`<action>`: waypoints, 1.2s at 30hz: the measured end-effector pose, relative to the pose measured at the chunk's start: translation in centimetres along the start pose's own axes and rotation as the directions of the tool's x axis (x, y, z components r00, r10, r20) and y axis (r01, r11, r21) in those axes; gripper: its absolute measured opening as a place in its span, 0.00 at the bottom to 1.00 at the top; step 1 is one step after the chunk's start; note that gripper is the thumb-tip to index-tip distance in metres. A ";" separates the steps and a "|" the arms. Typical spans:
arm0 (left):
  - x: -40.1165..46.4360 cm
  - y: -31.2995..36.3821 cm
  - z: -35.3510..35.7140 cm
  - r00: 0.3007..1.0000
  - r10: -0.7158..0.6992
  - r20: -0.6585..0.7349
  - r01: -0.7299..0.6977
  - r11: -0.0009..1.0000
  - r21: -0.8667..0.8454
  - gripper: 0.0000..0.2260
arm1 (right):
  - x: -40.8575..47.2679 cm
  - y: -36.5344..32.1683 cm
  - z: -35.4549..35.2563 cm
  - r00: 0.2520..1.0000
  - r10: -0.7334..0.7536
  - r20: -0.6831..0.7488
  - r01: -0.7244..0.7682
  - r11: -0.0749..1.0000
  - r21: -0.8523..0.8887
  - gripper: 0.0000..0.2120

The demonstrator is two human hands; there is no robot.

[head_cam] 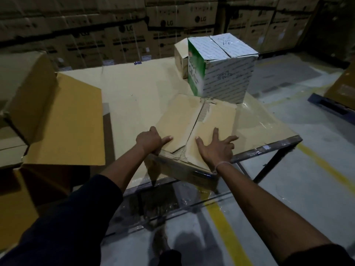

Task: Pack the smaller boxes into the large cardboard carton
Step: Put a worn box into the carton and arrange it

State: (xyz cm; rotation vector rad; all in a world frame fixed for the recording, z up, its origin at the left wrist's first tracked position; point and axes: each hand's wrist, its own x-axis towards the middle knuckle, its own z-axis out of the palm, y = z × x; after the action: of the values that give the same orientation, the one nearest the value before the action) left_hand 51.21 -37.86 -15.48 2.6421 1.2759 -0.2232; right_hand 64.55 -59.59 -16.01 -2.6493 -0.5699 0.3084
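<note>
A worn brown box (194, 120) with torn top flaps sits at the near edge of the table, its corner overhanging. My left hand (148, 140) grips its left top edge, thumb lying on the flap. My right hand (216, 147) lies flat on the right flap with fingers spread. Behind it stands a white and green printed box (224, 70), taped shut, and a small brown box (180, 56) behind that. The large cardboard carton (63, 120) stands open at the left, its flaps raised; its inside is hidden.
The table (134, 93) is covered with cardboard sheet and has a metal frame (269, 148). Stacked cartons line the back wall (124, 35). A blue pallet (330, 106) lies at the right. Yellow lines (222, 219) mark the grey floor.
</note>
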 end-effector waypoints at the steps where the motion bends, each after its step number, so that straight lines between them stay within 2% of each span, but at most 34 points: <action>1: -0.5 -0.4 -0.2 0.998 -0.024 0.065 0.023 1.000 0.011 0.46 | 0.1 0.2 -0.2 0.999 -0.028 0.022 0.028 1.000 -0.007 0.47; 4: -1.5 -0.7 -1.2 0.960 -0.120 0.252 0.118 0.993 0.023 0.49 | 0.8 0.3 -0.7 0.989 -0.124 0.076 0.127 0.991 -0.031 0.49; 6: -1.8 -0.6 -1.2 0.957 -0.124 0.261 0.133 0.991 -0.016 0.49 | 1.4 0.0 -0.8 0.982 -0.166 0.092 0.169 0.985 -0.029 0.51; 11: -3.3 -0.7 0.7 0.979 -0.200 0.022 0.196 0.918 -0.345 0.53 | 2.1 -1.1 -0.8 0.984 -0.157 0.089 0.157 0.988 0.008 0.53; 14: -3.9 -0.3 0.9 0.971 -0.227 -0.069 0.188 0.914 -0.358 0.53 | 2.2 -1.2 -1.1 0.984 -0.164 0.071 0.160 0.986 0.050 0.54; 25: -7.2 -2.7 -0.8 0.927 -0.328 -0.183 0.239 0.891 -0.385 0.53 | 1.0 -4.6 -2.6 0.959 -0.275 0.066 0.274 0.961 0.027 0.57; 36: -7.5 -7.2 -12.5 0.858 -0.322 -0.399 0.151 0.902 -0.404 0.57 | 0.0 -14.5 -8.9 0.906 -0.396 -0.149 0.409 0.910 0.066 0.58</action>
State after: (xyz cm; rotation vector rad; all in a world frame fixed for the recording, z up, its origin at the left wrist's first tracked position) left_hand 41.57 -36.09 -2.56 2.2781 1.6035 0.5897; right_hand 62.16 -50.62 -1.73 -2.3624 -1.0086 0.0332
